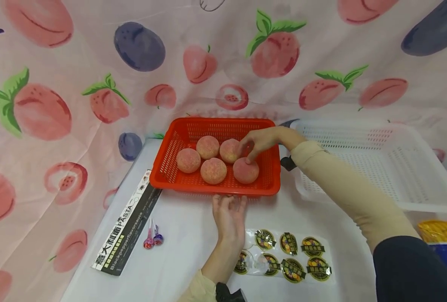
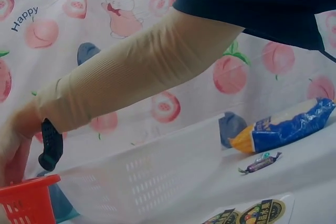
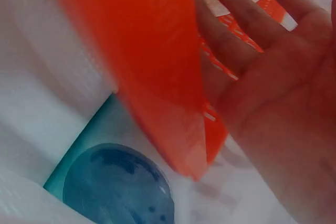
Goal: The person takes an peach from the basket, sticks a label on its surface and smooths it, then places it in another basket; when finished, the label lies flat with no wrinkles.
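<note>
Several round pink-yellow peaches (image 1: pixel 213 171) lie in a red plastic basket (image 1: pixel 193 187). My right hand (image 1: pixel 262 141) reaches down into the basket's right side. Its thumb touches the front right peach (image 1: pixel 246 173), while its other fingers extend beside the peach behind (image 1: pixel 228 151). In the right wrist view the fingers (image 3: pixel 247 22) are extended and spread past the red wall; the peaches are mostly hidden there. My left hand (image 1: pixel 229 220) is palm up at the basket's front, fingertips right at the rim and not curled round it.
A white basket (image 1: pixel 382 201) stands to the right. On the left lie a pasta box (image 1: pixel 126 226) and two lollipops (image 1: pixel 158 239). A sheet of round stickers (image 1: pixel 293 268) lies in front. A blue-yellow packet (image 2: pixel 294 129) and a wrapped candy (image 2: pixel 261 162) lie farther right.
</note>
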Tool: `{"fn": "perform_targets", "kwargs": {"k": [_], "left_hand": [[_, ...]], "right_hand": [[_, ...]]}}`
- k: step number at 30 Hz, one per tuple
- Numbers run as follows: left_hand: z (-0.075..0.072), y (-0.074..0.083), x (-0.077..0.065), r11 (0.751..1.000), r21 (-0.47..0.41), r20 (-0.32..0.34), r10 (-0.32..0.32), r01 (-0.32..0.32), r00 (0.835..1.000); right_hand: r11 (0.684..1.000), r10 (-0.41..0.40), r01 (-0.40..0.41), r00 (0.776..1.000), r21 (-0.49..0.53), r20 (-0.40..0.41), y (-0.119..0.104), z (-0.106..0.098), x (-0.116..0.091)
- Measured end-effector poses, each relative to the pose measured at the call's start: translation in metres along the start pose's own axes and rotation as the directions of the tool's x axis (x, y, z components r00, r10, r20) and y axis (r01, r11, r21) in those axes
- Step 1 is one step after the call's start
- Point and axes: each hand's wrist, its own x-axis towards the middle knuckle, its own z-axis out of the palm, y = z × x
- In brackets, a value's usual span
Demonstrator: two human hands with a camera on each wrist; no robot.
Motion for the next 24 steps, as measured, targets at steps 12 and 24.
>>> {"fn": "perform_targets", "kwargs": {"k": [12, 24], "left_hand": [[-0.001, 0.001, 0.003, 1.000, 0.025, 0.037, -0.013, 0.012, 0.999], [-0.002, 0.001, 0.002, 0.998, 0.044, 0.033, -0.036, 0.034, 0.999]], "right_hand": [[0.991, 0.087, -0.108, 0.969, 0.080, 0.233, -0.002, 0.000, 0.013], [0.989, 0.102, -0.126, 0.958, 0.077, 0.267, -0.010, 0.006, 0.017]]}}
